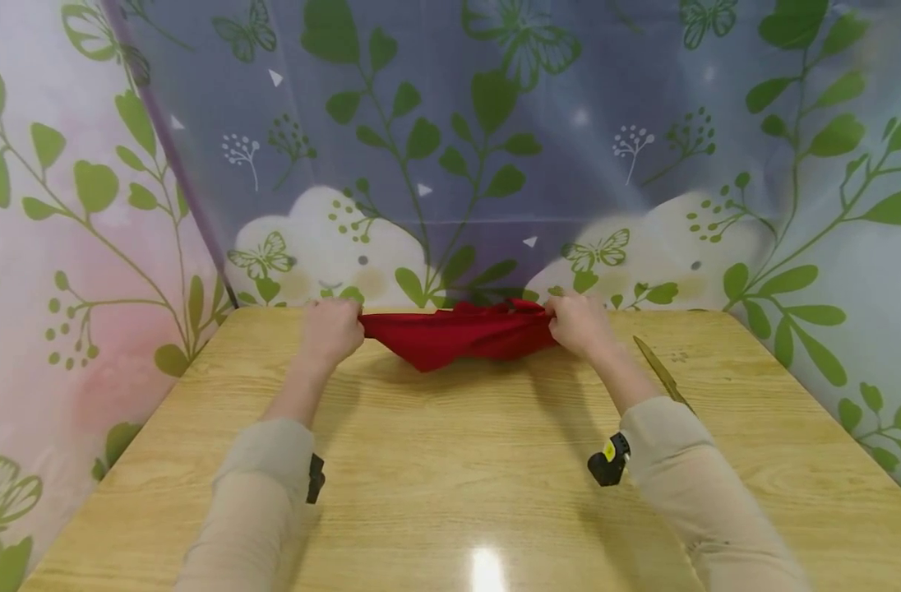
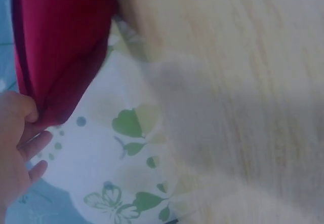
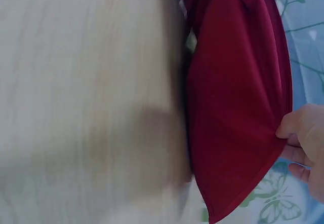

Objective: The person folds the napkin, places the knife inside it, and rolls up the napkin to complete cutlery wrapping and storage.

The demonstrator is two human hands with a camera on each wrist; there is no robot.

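A red cloth hangs stretched between both hands over the far edge of the table, its upper edge nearly straight and a pointed fold drooping left of the middle. My left hand pinches its left corner; in the left wrist view the thumb and forefinger grip the cloth while the other fingers stay loosely bent. At the other end my right hand pinches the upper right edge. In the right wrist view one cloth corner dangles below that grip, and bunched folds lie farther along.
A knife-like, gold-coloured blade lies on the wooden table at the right, partly hidden by the right forearm. Behind the table hangs a printed curtain with leaves and butterflies. Black wrist cameras sit under the sleeves.
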